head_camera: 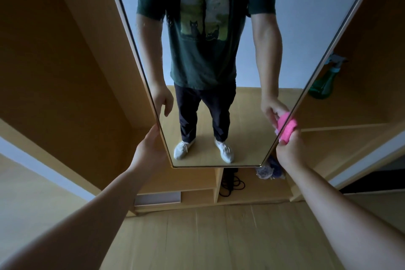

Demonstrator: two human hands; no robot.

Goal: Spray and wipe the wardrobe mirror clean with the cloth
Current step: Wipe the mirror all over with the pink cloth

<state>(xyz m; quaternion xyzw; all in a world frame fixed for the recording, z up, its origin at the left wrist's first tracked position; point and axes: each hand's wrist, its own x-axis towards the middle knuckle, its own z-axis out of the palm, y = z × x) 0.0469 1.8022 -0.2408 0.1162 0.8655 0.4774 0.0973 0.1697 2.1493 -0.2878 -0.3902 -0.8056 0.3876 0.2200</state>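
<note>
The mirror [247, 133] hangs as the wardrobe [65, 72] door, tall and narrow, between open wooden compartments. The left hand [151, 147] lies against the mirror's left edge near its bottom corner, fingers fairly straight and holding nothing. The right hand [289, 151] is at the mirror's right edge low down, fingers curled round the bunched pink cloth [289, 128], which touches that edge. A green spray bottle [324, 83] stands on a shelf right of the mirror. A black cable [232, 182] lies coiled just below the mirror.
</note>
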